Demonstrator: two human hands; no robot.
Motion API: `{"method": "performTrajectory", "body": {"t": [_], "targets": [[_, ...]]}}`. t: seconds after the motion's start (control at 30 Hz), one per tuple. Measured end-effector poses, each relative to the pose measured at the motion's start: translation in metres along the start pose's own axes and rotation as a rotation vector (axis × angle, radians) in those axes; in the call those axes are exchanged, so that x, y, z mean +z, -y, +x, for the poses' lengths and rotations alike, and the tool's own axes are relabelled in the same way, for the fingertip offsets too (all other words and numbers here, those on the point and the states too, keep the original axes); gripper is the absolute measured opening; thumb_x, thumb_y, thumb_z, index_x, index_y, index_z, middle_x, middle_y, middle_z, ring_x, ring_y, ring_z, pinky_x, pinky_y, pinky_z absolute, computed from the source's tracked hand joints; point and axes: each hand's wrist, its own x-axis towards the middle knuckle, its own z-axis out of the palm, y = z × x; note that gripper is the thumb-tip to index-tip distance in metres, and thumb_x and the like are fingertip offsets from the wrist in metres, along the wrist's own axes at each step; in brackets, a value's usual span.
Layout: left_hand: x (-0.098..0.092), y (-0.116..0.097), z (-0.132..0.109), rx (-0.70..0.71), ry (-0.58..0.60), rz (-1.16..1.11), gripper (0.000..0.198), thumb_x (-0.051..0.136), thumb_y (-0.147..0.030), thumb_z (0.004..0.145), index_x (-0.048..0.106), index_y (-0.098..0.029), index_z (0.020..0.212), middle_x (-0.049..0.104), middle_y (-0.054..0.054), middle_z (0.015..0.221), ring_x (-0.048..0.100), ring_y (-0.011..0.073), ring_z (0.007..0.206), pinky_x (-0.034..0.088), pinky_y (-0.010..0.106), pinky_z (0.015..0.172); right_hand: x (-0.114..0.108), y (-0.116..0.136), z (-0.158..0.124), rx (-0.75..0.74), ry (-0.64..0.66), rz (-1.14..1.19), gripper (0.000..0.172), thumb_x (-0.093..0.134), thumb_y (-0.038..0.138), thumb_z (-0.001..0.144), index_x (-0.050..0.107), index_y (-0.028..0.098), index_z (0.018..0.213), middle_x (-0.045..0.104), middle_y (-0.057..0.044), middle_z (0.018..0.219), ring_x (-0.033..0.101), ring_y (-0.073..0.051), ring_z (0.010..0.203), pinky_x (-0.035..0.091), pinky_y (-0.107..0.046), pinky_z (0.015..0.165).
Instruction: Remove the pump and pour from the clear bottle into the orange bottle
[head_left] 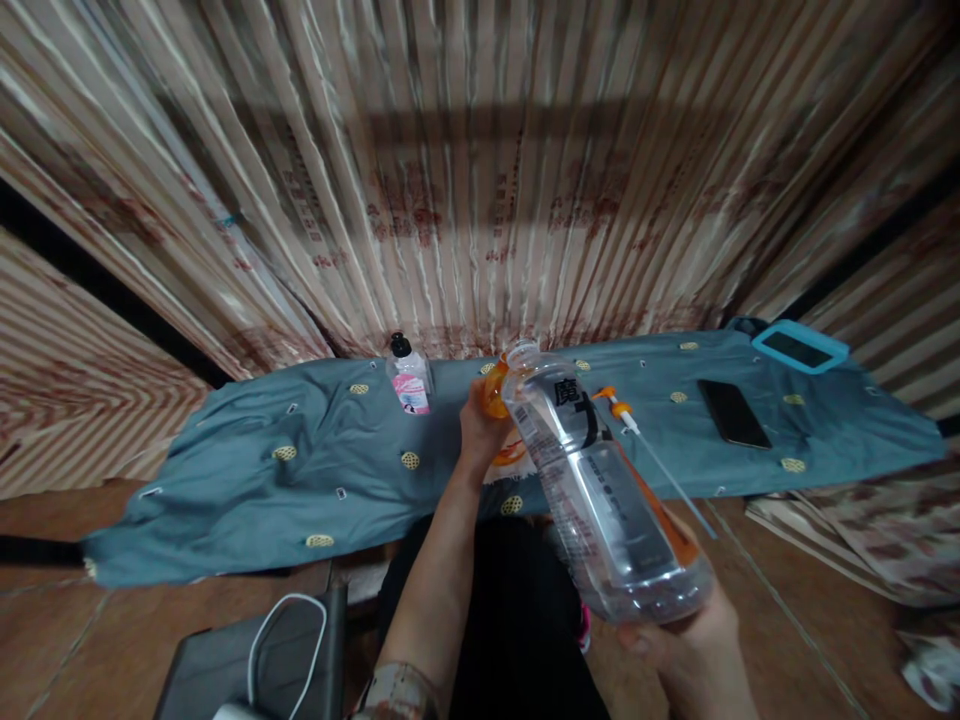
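My right hand (701, 650) grips a large clear plastic bottle (600, 490) with a silver label near its base. The bottle is tilted, its uncapped neck pointing away from me and to the left. My left hand (480, 430) is closed around a translucent orange bottle (495, 392), partly hidden behind the clear one. Whether the two bottles touch I cannot tell. Right of them lies an orange pump head (621, 408) with a long thin tube. A small bottle (411, 385) with a black cap and pink label stands left of my left hand.
A grey-green pineapple-print cloth (247, 500) covers the long narrow table. On its right lie a black phone (733, 413) and a blue-framed object (799, 345). Striped curtains (465, 180) hang behind. At lower left, a white cable (289, 600) rests on a dark surface.
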Motion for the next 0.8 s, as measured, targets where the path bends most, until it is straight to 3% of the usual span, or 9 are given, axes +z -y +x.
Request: {"method": "performTrajectory", "body": {"t": [0.1,0.23,0.4,0.6,0.67,0.73,0.8], "targets": [[0.000,0.002,0.001,0.002,-0.004,0.018,0.039,0.096,-0.031,0.072,0.065,-0.024,0.095,0.081,-0.001,0.090,0.080,0.0241,0.087,0.063,0.033,0.081,0.008,0.003,-0.007,0.009,-0.018,-0.016,0.104,0.115,0.065,0.038,0.083,0.028,0.130,0.088,-0.007,0.120,0.087,-0.028,0.105,0.070,-0.026,0.086],[0.000,0.005,0.003,-0.007,-0.007,0.034,0.042,0.097,-0.031,0.070,0.065,-0.025,0.097,0.081,-0.001,0.091,0.080,0.0249,0.089,0.062,0.035,0.084,0.002,0.000,-0.006,0.019,-0.003,-0.033,0.105,0.116,0.063,0.039,0.081,0.028,0.132,0.087,-0.007,0.123,0.086,-0.029,0.106,0.071,-0.027,0.086],[0.001,0.007,0.002,-0.013,0.004,0.022,0.044,0.095,-0.027,0.072,0.069,-0.025,0.108,0.084,0.003,0.103,0.081,0.0283,0.101,0.064,0.038,0.092,-0.004,-0.006,-0.003,-0.088,0.036,-0.068,0.097,0.115,0.063,0.047,0.084,0.029,0.132,0.088,-0.008,0.119,0.088,-0.029,0.095,0.072,-0.028,0.076],[-0.001,0.005,0.001,-0.003,0.023,-0.007,0.059,0.097,-0.022,0.070,0.071,-0.027,0.123,0.086,0.005,0.117,0.082,0.0304,0.112,0.065,0.039,0.100,-0.006,-0.006,-0.001,-0.061,-0.022,-0.025,0.104,0.115,0.065,0.039,0.085,0.028,0.131,0.088,-0.009,0.120,0.088,-0.030,0.101,0.072,-0.027,0.080],[-0.002,0.004,0.001,0.006,0.030,-0.029,0.058,0.097,-0.025,0.071,0.071,-0.026,0.123,0.086,0.005,0.117,0.082,0.0311,0.112,0.065,0.041,0.101,-0.012,-0.006,0.004,-0.059,0.028,-0.036,0.104,0.117,0.058,0.038,0.085,0.028,0.132,0.088,-0.009,0.119,0.088,-0.030,0.097,0.072,-0.027,0.076],[-0.002,0.003,0.001,0.009,0.029,-0.039,0.055,0.096,-0.028,0.072,0.071,-0.025,0.120,0.087,0.006,0.114,0.082,0.0321,0.111,0.066,0.044,0.101,-0.018,-0.006,0.009,-0.108,0.204,-0.097,0.096,0.120,0.043,0.038,0.087,0.029,0.127,0.089,-0.009,0.115,0.089,-0.031,0.094,0.071,-0.027,0.071],[-0.001,0.002,0.001,0.012,0.024,-0.038,0.051,0.095,-0.028,0.072,0.071,-0.025,0.117,0.087,0.006,0.111,0.082,0.0326,0.109,0.066,0.045,0.100,-0.018,-0.004,0.008,-0.101,0.226,-0.100,0.095,0.119,0.042,0.040,0.086,0.031,0.128,0.089,-0.009,0.118,0.088,-0.032,0.099,0.073,-0.029,0.074]]}}
